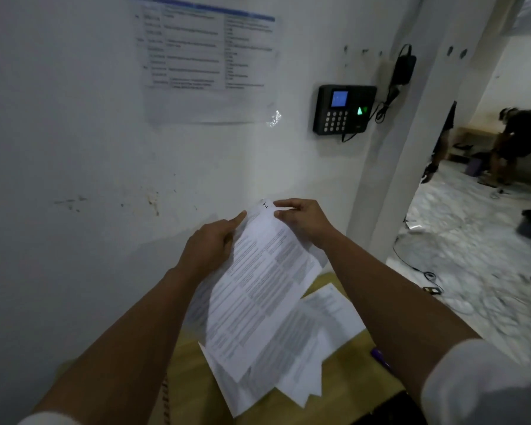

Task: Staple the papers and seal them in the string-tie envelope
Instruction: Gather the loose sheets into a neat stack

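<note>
Centre frame: both hands raised before the wall. Left hand (210, 245) and right hand (301, 222) pinch the top edge of a printed sheet (258, 289), fingers closed on it at either corner. More loose papers (292, 369) lie fanned on the wooden table (190, 363) below. Purple object (380, 358) at lower right, too blurred to identify. No envelope visible. Judged early: papers apparently being gathered; stapling and sealing not yet done.

Both forearms are bare, no watch or rings that I can see on the left hand (210, 245) or right hand (301, 222). White sleeves (472, 381) sit way back from the fingers, up near the elbows, and look loose and plain.
</note>
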A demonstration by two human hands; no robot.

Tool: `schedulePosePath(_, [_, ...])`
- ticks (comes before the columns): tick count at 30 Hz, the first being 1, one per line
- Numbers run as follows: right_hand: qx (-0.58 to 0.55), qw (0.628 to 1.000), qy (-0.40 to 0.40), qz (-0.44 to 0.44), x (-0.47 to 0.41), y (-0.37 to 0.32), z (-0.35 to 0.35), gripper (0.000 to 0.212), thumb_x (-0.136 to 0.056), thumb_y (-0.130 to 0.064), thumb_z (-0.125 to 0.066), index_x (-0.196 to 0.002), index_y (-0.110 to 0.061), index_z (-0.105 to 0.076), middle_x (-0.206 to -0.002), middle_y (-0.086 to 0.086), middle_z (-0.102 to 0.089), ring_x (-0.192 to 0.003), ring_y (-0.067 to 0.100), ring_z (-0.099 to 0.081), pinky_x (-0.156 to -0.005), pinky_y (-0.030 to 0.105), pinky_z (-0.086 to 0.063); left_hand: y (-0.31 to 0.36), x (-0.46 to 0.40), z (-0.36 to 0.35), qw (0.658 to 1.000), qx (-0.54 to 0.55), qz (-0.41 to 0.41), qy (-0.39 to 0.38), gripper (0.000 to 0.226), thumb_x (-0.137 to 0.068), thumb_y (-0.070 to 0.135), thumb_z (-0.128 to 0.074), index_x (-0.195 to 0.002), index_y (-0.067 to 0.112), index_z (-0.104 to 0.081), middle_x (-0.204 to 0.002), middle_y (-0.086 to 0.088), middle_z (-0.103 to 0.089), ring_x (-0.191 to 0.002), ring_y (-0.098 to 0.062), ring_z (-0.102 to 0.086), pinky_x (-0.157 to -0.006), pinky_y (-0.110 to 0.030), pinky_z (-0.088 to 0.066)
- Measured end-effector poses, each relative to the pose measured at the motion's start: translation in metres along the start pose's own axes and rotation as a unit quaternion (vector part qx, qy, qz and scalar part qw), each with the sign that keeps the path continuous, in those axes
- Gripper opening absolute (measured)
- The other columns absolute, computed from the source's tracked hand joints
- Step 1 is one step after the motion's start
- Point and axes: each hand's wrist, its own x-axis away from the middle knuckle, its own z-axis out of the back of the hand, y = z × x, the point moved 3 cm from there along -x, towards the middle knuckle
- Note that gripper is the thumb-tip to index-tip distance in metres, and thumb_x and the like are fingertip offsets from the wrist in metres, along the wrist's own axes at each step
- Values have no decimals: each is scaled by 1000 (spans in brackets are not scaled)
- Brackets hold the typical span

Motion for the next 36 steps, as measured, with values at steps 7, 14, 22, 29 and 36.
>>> schedulePosePath(7, [62,988,39,-137,-27,106,61,21,-96,-12,-64,-116,-12,-69,-98,14,-78,-67,18,-66,-57,23,-43,-44,12,-85,990,37,105,-82,58,-97,6,-50,-147,34,-51,-79,2,-68,-68,-18,-61,-69,-41,-56])
schedulePosePath(14, [162,947,81,-267,-59,257,129,26,-79,0,-69,-104,-1,-75,-77,9,-75,-65,26,-69,-73,38,-62,-92,42,-168,961,23,230,-155,50,-102,16,-49,-149,34,-48,-76,6,-63,-65,-8,-58,-71,-31,-50])
schedulePosePath(22, [392,860,-30,-326,-84,389,153,43,-95,-31,-65,-135,-18,-60,-146,6,-53,-133,29,-52,-109,39,-42,-106,34,-260,935,24,259,-242,48,-103,15,-50,-150,27,-49,-75,5,-63,-70,-15,-64,-76,-39,-58])
schedulePosePath(29, [474,801,-42,-364,-100,452,151,72,-90,-52,-67,-149,-31,-33,-134,11,-44,-125,35,-46,-100,53,-46,-105,12,-317,930,52,254,-258,49,-102,13,-54,-148,30,-51,-72,14,-60,-67,-3,-59,-74,-32,-57])
schedulePosePath(36, [473,793,-42,-382,-107,470,160,76,-86,-54,-71,-147,-31,-34,-131,9,-50,-125,33,-45,-99,53,-40,-98,-2,-341,931,69,245,-264,53,-100,11,-56,-147,33,-51,-78,14,-60,-72,-5,-60,-82,-31,-57])
